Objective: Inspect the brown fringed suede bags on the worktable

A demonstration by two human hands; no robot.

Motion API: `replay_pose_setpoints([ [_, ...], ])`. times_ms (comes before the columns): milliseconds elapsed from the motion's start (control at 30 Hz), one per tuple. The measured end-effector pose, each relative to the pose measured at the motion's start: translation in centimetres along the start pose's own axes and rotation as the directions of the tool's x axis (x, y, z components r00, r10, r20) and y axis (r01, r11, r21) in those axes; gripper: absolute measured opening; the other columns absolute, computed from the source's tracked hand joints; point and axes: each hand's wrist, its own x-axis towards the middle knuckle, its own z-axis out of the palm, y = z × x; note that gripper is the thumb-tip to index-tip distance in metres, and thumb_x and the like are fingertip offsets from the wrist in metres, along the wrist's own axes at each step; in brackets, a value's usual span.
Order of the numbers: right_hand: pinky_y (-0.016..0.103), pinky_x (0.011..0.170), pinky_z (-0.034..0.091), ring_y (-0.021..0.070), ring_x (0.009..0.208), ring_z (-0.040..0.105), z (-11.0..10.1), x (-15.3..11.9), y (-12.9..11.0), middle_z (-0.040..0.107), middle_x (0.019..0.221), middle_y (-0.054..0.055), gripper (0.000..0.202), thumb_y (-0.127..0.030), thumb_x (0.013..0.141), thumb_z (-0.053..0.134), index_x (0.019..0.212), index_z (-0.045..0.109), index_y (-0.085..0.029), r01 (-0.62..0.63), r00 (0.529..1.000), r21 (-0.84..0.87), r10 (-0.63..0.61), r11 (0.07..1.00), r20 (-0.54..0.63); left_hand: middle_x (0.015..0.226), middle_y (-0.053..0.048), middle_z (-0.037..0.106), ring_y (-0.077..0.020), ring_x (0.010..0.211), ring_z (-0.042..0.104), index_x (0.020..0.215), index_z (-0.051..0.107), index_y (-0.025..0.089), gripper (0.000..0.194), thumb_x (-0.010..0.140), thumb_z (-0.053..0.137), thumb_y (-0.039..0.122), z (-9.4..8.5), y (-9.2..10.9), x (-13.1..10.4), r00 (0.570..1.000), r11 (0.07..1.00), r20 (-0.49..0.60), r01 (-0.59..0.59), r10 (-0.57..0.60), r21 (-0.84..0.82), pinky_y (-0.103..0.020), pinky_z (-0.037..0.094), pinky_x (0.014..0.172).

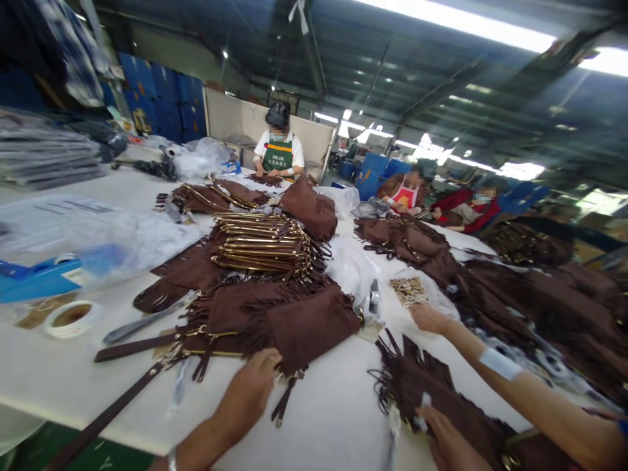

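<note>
Our left hand [248, 392] at the counter's [324, 412] near edge, fingers curled on a brown fringed bag [294, 327], our right hand [434, 428] grasping another fringed bag [422, 386] near the right edge, a co-worker's hand [426, 317] beside a clear packet [409, 290].

Factory floor, worktable [343, 418] piled with fringed bags [304, 327]

Matt brown suede-like cloth, fringed: bags [299, 327]; shiny gold metal: frames [260, 245]; smooth matt white top: table [333, 412]; thin glossy clear plastic: sheets [122, 235]; glossy roll: tape [69, 318]; dull grey metal: scissors [142, 324]; smooth brown leather-like finish: strap [122, 399]
</note>
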Motion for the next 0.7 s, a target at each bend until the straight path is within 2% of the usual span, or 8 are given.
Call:
replay_pose_setpoints([
  [100,0.042,0.089,0.054,0.0293,0.109,0.064,3.5,3.5,-10.2,0.068,0.119,0.009,0.041,-0.047,0.078,0.062,0.115,0.061,-0.030,-0.165,0.985,0.482,0.119,0.861,0.124,0.141,-0.018,0.047,-0.0320,0.134,0.037,0.133,0.048,0.009,0.043,0.093,0.042,0.023,-2.8,-4.9,0.0,0.978,0.906,-0.198,0.025,0.065,0.423,-0.052,0.033,0.111],
  [133,0.040,0.083,0.056,0.0286,0.105,0.065,4.9,5.0,-13.2,0.069,0.114,0.009,0.047,-0.049,0.074,0.068,0.114,0.060,-0.027,-0.259,0.966,0.645,0.209,0.719,0.154,0.144,-0.018,0.045,-0.0341,0.137,0.033,0.136,0.045,0.009,0.047,0.092,0.044,0.025,-3.2,-6.3,-0.1,0.974,0.859,-0.212,0.038,0.083,0.510,-0.054,0.031,0.111],
  [200,0.035,0.067,0.057,0.0254,0.084,0.069,7.9,8.0,-17.7,0.072,0.093,0.006,0.058,-0.046,0.060,0.082,0.108,0.058,-0.024,-0.439,0.845,0.847,0.458,0.298,0.277,0.147,-0.016,0.042,-0.0356,0.138,0.031,0.140,0.041,0.010,0.053,0.090,0.046,0.025,-3.3,-8.6,-0.2,0.973,0.789,-0.199,0.032,0.116,0.613,-0.057,0.028,0.112],
  [267,0.026,0.056,0.054,0.0176,0.067,0.067,10.1,10.6,-20.4,0.069,0.077,0.002,0.049,-0.050,0.062,0.080,0.095,0.057,-0.021,-0.459,0.796,0.877,0.504,0.141,0.335,0.149,-0.015,0.039,-0.0355,0.139,0.030,0.144,0.037,0.011,0.057,0.089,0.045,0.026,-2.9,-10.2,-0.3,0.975,0.761,-0.171,0.003,0.142,0.648,-0.058,0.024,0.114],
  [367,0.019,0.050,0.049,0.0100,0.055,0.061,11.4,12.9,-22.0,0.065,0.067,-0.001,0.036,-0.047,0.070,0.076,0.080,0.056,-0.019,-0.481,0.780,0.876,0.476,0.043,0.406,0.153,-0.015,0.033,-0.0365,0.141,0.024,0.146,0.033,0.010,0.061,0.088,0.044,0.024,-2.2,-11.3,-0.5,0.975,0.780,-0.177,0.005,0.136,0.626,-0.060,0.018,0.115],
  [500,0.016,0.049,0.049,0.0066,0.050,0.058,11.0,13.2,-22.9,0.064,0.064,-0.001,0.022,-0.029,0.074,0.074,0.076,0.056,-0.017,-0.542,0.746,0.837,0.415,-0.076,0.521,0.147,-0.017,0.041,-0.0357,0.139,0.028,0.140,0.042,0.009,0.054,0.087,0.047,0.022,-2.7,-9.8,-0.9,0.971,0.900,-0.233,0.048,0.060,0.433,-0.059,0.019,0.115],
  [600,0.016,0.050,0.050,0.0050,0.049,0.056,11.0,12.5,-23.7,0.064,0.064,-0.001,0.015,-0.021,0.075,0.071,0.075,0.057,-0.016,-0.553,0.734,0.826,0.403,-0.112,0.546,0.128,-0.015,0.058,-0.0302,0.125,0.047,0.120,0.057,0.014,0.037,0.093,0.042,0.035,-2.9,-6.7,-1.7,0.956,0.990,-0.265,0.136,-0.125,0.024,-0.048,0.034,0.109],
  [700,0.020,0.053,0.053,0.0079,0.054,0.060,11.6,11.7,-24.2,0.068,0.072,0.002,0.020,-0.024,0.071,0.074,0.080,0.059,-0.015,-0.544,0.730,0.834,0.440,-0.088,0.523,0.096,-0.008,0.070,-0.0249,0.094,0.064,0.096,0.063,0.020,0.037,0.095,0.036,0.045,-1.8,-3.6,-2.0,0.924,0.803,0.025,0.344,-0.381,-0.486,-0.036,0.049,0.084],
])
